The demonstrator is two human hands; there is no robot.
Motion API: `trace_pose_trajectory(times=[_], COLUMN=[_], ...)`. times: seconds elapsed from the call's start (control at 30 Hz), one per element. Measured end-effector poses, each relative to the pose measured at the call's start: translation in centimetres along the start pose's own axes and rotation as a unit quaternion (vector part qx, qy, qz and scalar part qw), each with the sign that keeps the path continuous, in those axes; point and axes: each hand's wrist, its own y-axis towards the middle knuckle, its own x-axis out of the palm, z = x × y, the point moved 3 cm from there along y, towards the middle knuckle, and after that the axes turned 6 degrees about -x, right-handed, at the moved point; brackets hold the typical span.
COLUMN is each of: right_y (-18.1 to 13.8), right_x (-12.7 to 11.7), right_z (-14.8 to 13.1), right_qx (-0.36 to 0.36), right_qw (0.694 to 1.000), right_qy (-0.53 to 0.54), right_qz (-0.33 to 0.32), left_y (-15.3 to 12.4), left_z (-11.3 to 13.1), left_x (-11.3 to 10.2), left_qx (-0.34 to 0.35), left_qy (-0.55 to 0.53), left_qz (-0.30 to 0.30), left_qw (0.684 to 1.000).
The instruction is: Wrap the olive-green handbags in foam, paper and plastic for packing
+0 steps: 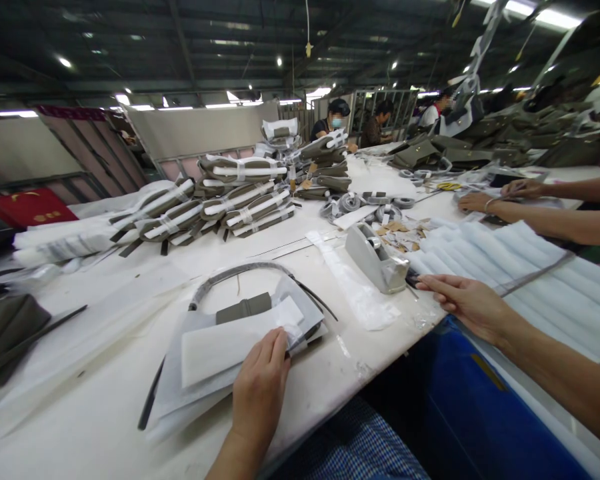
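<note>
The white work table (325,373) carries stacked, wrapped bundles (250,193) across its middle; ribbed white foam sheets (520,267) lie at the right, near another person's hands (475,202). The wrapped bundle (207,393) in hand lies flat at the front of the table, its dark handle (230,271) arching out on the far side. An olive part (243,307) shows beyond the white panel (230,343) on top. Judged by its make-up, the bundle should be light and pliable, its wrapping prone to slip and crease. Recommended hold: across the panel and layers beneath, at the short end, rather than by loose wrapping. The grey tape dispenser (367,267) stands right of the bundle, apart from it. Left hand (260,380): fingers close together on the panel's right end; thumb hidden, so a pinch cannot be confirmed. Right hand (473,307): thumb and forefinger pressed together beside the dispenser's front; any tape between them cannot be made out.
</note>
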Motion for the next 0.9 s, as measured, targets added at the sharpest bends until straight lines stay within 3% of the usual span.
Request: trace_pose_trajectory(times=[0.17,0.3,0.47,0.6,0.73,0.9], right_y=[-1.0,-0.9,0.9,2.5,2.5,-0.5], right_x=[-1.0,-1.7,-1.5,-2.2,-4.2,-5.1], right_z=[0.5,2.9,5.6,5.1,4.1,2.4], right_qx=[-0.025,-0.019,-0.053,-0.103,-0.124,-0.342], right_qw=[1.0,0.999,0.993,0.972,0.924,0.778], right_qy=[-0.003,-0.019,-0.095,-0.21,-0.361,-0.526], right_qz=[0.012,0.025,0.043,0.037,0.024,-0.011], left_y=[0.0,0.0,0.0,0.1,0.1,0.1], left_z=[0.0,0.0,0.0,0.1,0.1,0.1], left_x=[0.0,0.1,0.0,-0.2,-0.3,-0.4], left_qx=[-0.003,-0.005,-0.005,0.0,-0.001,0.004], left_qy=[-0.008,-0.003,0.006,0.008,0.008,0.0], left_qz=[0.002,-0.004,-0.015,-0.009,0.001,0.003], left_qw=[1.0,1.0,1.0,1.0,1.0,1.0])
